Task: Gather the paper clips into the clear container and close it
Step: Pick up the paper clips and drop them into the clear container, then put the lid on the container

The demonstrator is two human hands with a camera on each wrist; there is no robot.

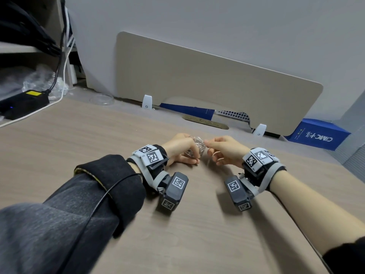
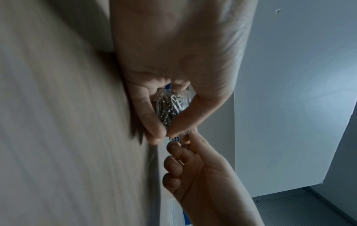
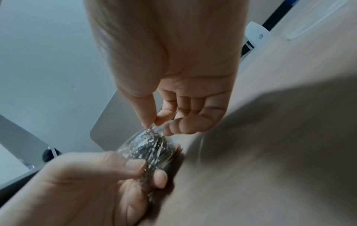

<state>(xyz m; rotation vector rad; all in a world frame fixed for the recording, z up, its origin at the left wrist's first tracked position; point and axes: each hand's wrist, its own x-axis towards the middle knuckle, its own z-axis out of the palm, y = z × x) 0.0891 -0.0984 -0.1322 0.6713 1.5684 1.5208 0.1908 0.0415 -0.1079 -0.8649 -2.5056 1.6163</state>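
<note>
A small clear container (image 1: 197, 147) packed with silver paper clips is held tilted just above the wooden desk (image 1: 98, 139). My left hand (image 1: 184, 150) grips it, thumb and fingers curled round its body (image 2: 170, 105). My right hand (image 1: 207, 144) is at the container's mouth (image 3: 152, 151), thumb and forefinger pinched together (image 3: 152, 122) on what looks like a paper clip; the other fingers are curled. The clear round lid (image 1: 101, 99) lies apart at the desk's back left, also seen in the right wrist view (image 3: 309, 19).
A beige divider panel (image 1: 207, 82) stands along the desk's back edge on white clamps (image 1: 147, 101). A blue box (image 1: 318, 135) sits at the back right. A black power adapter (image 1: 23, 101) with cables lies at the far left.
</note>
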